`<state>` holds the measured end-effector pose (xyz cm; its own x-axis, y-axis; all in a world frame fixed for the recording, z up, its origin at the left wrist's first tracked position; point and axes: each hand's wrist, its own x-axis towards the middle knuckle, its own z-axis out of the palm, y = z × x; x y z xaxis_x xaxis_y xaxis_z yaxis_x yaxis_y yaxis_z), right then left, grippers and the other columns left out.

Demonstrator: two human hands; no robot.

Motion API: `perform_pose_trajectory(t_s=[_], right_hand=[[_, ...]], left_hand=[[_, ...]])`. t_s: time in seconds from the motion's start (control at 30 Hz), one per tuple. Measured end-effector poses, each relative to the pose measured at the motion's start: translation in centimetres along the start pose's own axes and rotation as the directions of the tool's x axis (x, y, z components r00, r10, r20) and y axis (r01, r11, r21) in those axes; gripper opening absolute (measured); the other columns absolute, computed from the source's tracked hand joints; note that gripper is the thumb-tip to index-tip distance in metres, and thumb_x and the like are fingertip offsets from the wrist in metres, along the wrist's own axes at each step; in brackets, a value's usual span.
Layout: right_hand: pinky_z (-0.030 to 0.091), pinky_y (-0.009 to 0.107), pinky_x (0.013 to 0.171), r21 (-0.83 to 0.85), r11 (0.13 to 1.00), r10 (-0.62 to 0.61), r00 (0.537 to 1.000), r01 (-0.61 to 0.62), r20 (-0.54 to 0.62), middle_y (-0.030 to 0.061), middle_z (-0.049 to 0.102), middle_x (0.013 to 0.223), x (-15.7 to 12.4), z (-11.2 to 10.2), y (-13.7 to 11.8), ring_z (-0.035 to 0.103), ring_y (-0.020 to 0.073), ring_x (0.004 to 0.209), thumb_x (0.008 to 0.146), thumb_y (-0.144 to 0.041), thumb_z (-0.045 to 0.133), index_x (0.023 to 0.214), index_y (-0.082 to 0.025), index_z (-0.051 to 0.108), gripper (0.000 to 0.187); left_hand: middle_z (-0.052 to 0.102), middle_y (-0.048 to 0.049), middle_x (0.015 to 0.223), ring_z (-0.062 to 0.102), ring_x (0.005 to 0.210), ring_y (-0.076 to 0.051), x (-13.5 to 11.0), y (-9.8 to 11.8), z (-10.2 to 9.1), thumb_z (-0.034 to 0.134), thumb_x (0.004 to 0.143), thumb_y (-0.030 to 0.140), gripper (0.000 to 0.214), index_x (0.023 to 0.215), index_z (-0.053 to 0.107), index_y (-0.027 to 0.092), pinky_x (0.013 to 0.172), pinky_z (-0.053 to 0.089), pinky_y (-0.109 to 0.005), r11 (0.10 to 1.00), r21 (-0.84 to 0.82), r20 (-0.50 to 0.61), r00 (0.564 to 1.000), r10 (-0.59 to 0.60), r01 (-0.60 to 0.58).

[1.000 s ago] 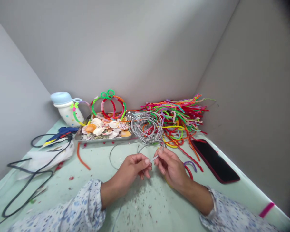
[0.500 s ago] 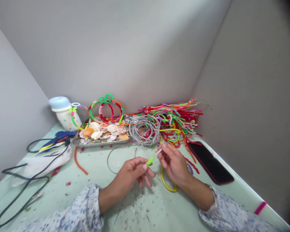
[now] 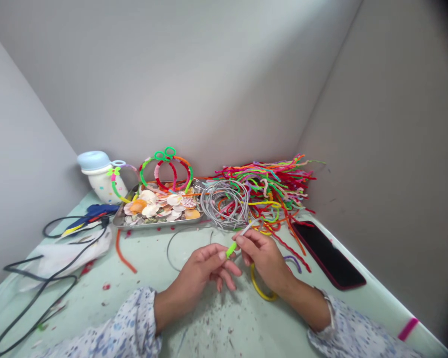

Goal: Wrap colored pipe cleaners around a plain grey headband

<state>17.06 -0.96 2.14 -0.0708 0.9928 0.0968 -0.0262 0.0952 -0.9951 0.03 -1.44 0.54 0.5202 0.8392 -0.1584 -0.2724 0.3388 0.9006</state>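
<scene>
My left hand (image 3: pixel 205 268) and my right hand (image 3: pixel 263 258) meet over the middle of the pale green table (image 3: pixel 142 298). Both pinch a thin grey headband (image 3: pixel 242 232). A bright green pipe cleaner (image 3: pixel 230 249) sits on the band's end between my left thumb and right fingertips. A yellow pipe cleaner loop (image 3: pixel 259 288) lies on the table under my right wrist. Behind my hands are a heap of grey headbands (image 3: pixel 224 204) and a pile of coloured pipe cleaners (image 3: pixel 272 184).
A metal tray of seashells (image 3: pixel 159 206) stands at the back with wrapped headbands (image 3: pixel 168 166) and a white jar (image 3: pixel 100 174). A blue glue gun (image 3: pixel 89 216) with black cable (image 3: pixel 41 278) lies left, a dark phone (image 3: pixel 328 253) right. Walls close three sides.
A green pipe cleaner has appeared on the headband end between my fingertips. A yellow loop now shows under my right wrist. My hands stay together, shifted slightly.
</scene>
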Motion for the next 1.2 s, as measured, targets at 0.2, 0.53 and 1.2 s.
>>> perform_pose_trajectory(t_s=[0.2,0.53,1.2], right_hand=[[0.034,0.024,0.048,-0.018,1.0,0.022,1.0,-0.022,-0.02,-0.0061,0.047,0.048,0.1,-0.3,0.1,0.041,0.0104,0.045,0.081,-0.048,0.066,0.07,-0.019,0.061,0.031],[0.035,0.024,0.045,0.056,0.998,0.034,0.999,-0.034,0.003,-0.002,0.058,0.062,0.3,-0.3,0.6,0.044,0.0101,0.045,0.08,-0.052,0.066,0.08,-0.018,0.068,0.033],[0.036,0.023,0.047,0.035,0.999,0.025,0.995,-0.028,0.093,-0.0049,0.053,0.057,-0.4,-0.1,1.1,0.045,0.0093,0.046,0.083,-0.038,0.065,0.081,-0.019,0.065,0.019]], left_hand=[[0.075,-0.011,0.071,0.066,0.043,-0.013,0.6,-0.1,-0.3,0.058,0.088,0.051,0.039,0.087,0.061,0.012,0.037,0.037,-0.016,0.998,-0.044,0.004,0.999,-0.036,0.036],[0.07,-0.003,0.057,0.06,0.037,-0.009,0.5,-0.5,-0.7,0.063,0.086,0.045,0.033,0.08,0.059,0.013,0.035,0.032,-0.015,0.998,-0.009,-0.012,0.998,-0.066,0.066],[0.07,-0.0028,0.058,0.06,0.037,-0.008,0.3,-0.9,-0.8,0.061,0.089,0.043,0.031,0.079,0.059,0.013,0.036,0.032,-0.014,0.998,-0.01,0.035,0.998,-0.06,0.06]])
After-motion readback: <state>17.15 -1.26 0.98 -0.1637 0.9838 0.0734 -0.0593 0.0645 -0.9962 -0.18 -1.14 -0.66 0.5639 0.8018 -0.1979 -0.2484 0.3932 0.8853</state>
